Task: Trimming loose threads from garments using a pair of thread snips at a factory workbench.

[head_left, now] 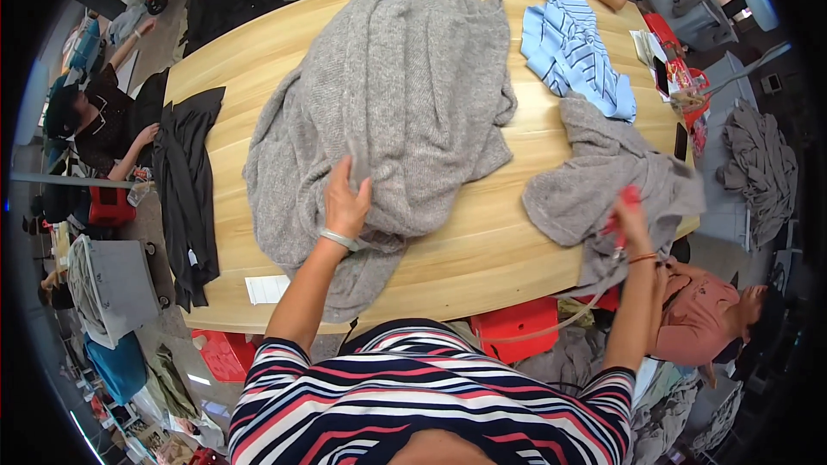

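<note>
My left hand [346, 202] pinches a fold of the big soft grey knitted sweater [388, 112] on the wooden bench [482, 250]. My right hand [627, 215] squeezes something small and red [622, 207].

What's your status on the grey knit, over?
Left hand pinching a fold of the big grey knit garment, spread on the wooden table. Right hand holds something red, blurred, over a smaller grey garment. Striped blue shirt beyond.

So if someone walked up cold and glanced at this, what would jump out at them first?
Most likely the big grey knit sweater spread over the middle of the wooden table, with the left hand pinching a fold of it. Next, the right hand gripping something red over a smaller grey garment at the table's right edge. Behind that lies a blue striped shirt.
</note>
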Action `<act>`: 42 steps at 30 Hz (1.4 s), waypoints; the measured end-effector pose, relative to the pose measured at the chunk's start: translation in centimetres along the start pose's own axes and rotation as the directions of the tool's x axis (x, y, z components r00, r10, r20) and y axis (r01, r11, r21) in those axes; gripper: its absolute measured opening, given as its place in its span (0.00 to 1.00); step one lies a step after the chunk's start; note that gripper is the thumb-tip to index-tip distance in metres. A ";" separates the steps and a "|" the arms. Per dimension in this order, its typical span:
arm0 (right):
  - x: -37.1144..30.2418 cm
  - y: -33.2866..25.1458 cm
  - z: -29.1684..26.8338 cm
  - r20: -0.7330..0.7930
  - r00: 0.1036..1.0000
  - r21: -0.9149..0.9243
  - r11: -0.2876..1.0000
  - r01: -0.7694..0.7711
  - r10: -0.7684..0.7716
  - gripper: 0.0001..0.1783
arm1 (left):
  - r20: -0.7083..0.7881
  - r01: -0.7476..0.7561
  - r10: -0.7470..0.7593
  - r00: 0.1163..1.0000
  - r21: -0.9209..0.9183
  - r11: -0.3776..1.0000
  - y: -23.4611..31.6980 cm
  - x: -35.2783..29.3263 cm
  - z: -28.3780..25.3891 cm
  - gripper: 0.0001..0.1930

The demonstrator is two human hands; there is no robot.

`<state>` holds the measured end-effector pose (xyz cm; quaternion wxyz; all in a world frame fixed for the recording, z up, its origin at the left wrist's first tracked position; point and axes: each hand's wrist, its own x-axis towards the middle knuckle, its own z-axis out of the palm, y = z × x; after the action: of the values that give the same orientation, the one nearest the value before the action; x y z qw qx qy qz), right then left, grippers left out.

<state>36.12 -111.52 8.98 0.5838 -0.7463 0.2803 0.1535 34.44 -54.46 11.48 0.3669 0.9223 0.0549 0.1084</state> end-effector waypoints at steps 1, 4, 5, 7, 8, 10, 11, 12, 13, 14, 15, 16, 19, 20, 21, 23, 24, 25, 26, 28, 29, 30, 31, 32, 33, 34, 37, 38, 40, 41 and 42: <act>-1.4 -1.9 4.7 0.096 0.995 0.002 1.000 0.021 -0.021 0.14 | 0.264 0.109 -0.072 0.962 -0.126 0.986 -1.7 -0.2 -0.3 0.29; -6.3 -6.5 14.1 0.240 0.952 -0.051 0.977 0.208 -0.191 0.27 | 0.516 -0.257 0.233 0.824 -0.025 0.966 7.4 -0.2 -0.2 0.22; -7.2 -8.0 16.0 0.264 0.923 -0.113 0.941 0.320 -0.282 0.26 | 0.517 -0.259 0.239 0.822 -0.035 0.965 8.0 0.0 0.5 0.22; -8.9 -11.0 18.7 0.327 0.871 -0.237 0.860 0.452 -0.368 0.26 | 0.554 -0.403 0.336 0.761 -0.003 0.915 8.6 1.1 1.8 0.22; -9.2 -11.9 19.7 0.367 0.855 -0.297 0.825 0.481 -0.367 0.26 | 0.557 -0.408 0.346 0.755 -0.013 0.913 8.2 1.9 2.3 0.22; -9.5 -12.0 20.5 0.377 0.814 -0.397 0.717 0.573 -0.442 0.27 | 0.255 -0.569 0.516 0.818 0.221 0.792 6.9 4.2 3.3 0.25; -10.2 -12.8 20.9 0.419 0.804 -0.463 0.662 0.589 -0.422 0.28 | 0.235 -0.562 0.511 0.827 0.298 0.772 6.4 5.7 3.7 0.27; -10.9 -13.6 21.4 0.464 0.789 -0.517 0.600 0.610 -0.402 0.29 | 0.211 -0.548 0.507 0.836 0.381 0.745 5.8 7.3 3.8 0.30; -11.4 -13.9 21.7 0.483 0.804 -0.551 0.593 0.587 -0.347 0.29 | 0.211 -0.549 0.508 0.835 0.378 0.745 4.8 8.7 4.0 0.30; -11.7 -14.4 22.2 0.485 0.803 -0.550 0.593 0.588 -0.346 0.29 | 0.200 -0.482 0.439 0.876 0.434 0.761 3.3 10.0 4.2 0.31; -12.0 -14.8 22.7 0.560 0.780 -0.576 0.545 0.610 -0.281 0.28 | 0.184 -0.410 0.368 0.911 0.489 0.770 1.8 10.8 4.3 0.33; -12.1 -15.1 23.3 0.628 0.750 -0.594 0.495 0.635 -0.208 0.28 | 0.184 -0.405 0.363 0.913 0.494 0.769 -0.1 11.3 4.5 0.33; -11.3 -15.6 25.0 0.693 0.674 -0.534 0.445 0.719 -0.256 0.27 | 0.300 -0.482 0.380 0.875 0.473 0.737 -3.0 11.5 5.3 0.33; -10.8 -16.3 25.8 0.715 0.643 -0.508 0.428 0.747 -0.274 0.26 | 0.313 -0.483 0.373 0.874 0.474 0.736 -2.9 11.3 5.3 0.33; -10.9 -18.5 26.5 0.702 0.665 -0.545 0.409 0.732 -0.256 0.24 | 0.325 -0.487 0.371 0.870 0.449 0.749 -2.9 11.1 5.0 0.33; -8.3 -19.2 28.3 0.672 0.668 -0.541 0.405 0.737 -0.320 0.25 | 0.349 -0.497 0.372 0.860 0.408 0.766 -2.2 10.6 4.9 0.33; -7.7 -19.2 28.8 0.642 0.656 -0.532 0.387 0.754 -0.396 0.25 | 0.349 -0.495 0.370 0.861 0.405 0.769 -1.9 10.3 4.7 0.33; -8.0 -18.9 28.7 0.643 0.659 -0.532 0.393 0.750 -0.389 0.25 | 0.348 -0.493 0.369 0.862 0.401 0.772 -1.7 10.1 4.6 0.32; -8.3 -18.8 28.6 0.708 0.622 -0.498 0.388 0.776 -0.335 0.24 | 0.350 -0.488 0.362 0.864 0.403 0.774 -1.8 9.7 4.3 0.32; -9.5 -17.9 28.1 0.770 0.576 -0.461 0.384 0.800 -0.274 0.24 | 0.369 -0.527 0.403 0.837 0.351 0.774 -2.0 8.4 3.5 0.32; -10.6 -16.9 27.3 0.789 0.583 -0.482 0.393 0.783 -0.192 0.22 | 0.399 -0.511 0.372 0.838 0.333 0.793 -1.2 7.6 3.0 0.31; -11.6 -16.1 26.5 0.804 0.585 -0.505 0.398 0.766 -0.107 0.21 | 0.394 -0.504 0.369 0.842 0.331 0.797 -1.4 6.4 2.8 0.31; -12.6 -15.4 25.9 0.806 0.584 -0.507 0.391 0.768 -0.102 0.21 | 0.478 -0.593 0.408 0.778 0.345 0.728 -1.7 5.1 2.7 0.31; -13.8 -14.8 25.3 0.804 0.594 -0.531 0.414 0.740 -0.030 0.21 | 0.562 -0.677 0.434 0.704 0.347 0.648 -1.8 3.7 2.5 0.31; -14.4 -14.4 25.0 0.797 0.603 -0.558 0.435 0.707 0.042 0.21 | 0.561 -0.676 0.434 0.705 0.345 0.651 -1.6 2.3 2.1 0.31; -14.6 -14.2 25.0 0.796 0.604 -0.560 0.434 0.706 0.044 0.21 | 0.588 -0.665 0.411 0.696 0.312 0.679 -1.3 1.0 1.8 0.31; -14.9 -14.0 25.7 0.819 0.574 -0.513 0.461 0.724 0.008 0.21 | 0.575 -0.600 0.398 0.715 0.212 0.771 -0.5 -1.2 1.1 0.31; -14.3 -14.9 26.4 0.794 0.605 -0.519 0.450 0.727 -0.061 0.21 | 0.530 -0.536 0.391 0.752 0.147 0.831 -0.2 -1.6 0.9 0.31; -12.3 -16.2 27.5 0.762 0.634 -0.526 0.443 0.725 -0.132 0.22 | 0.488 -0.507 0.383 0.784 0.148 0.849 -0.2 -1.8 1.4 0.30; -11.1 -16.8 28.1 0.723 0.653 -0.535 0.417 0.735 -0.224 0.24 | 0.439 -0.473 0.370 0.819 0.150 0.868 -0.4 -1.7 1.5 0.29; -10.5 -17.0 28.4 0.678 0.664 -0.545 0.391 0.741 -0.314 0.26 | 0.443 -0.476 0.371 0.816 0.152 0.866 -0.9 -1.6 1.9 0.29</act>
<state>40.67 -79.03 20.45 0.2547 -0.9091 -0.2320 0.2341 33.29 -55.38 9.21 0.2146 0.9526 -0.2156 -0.0106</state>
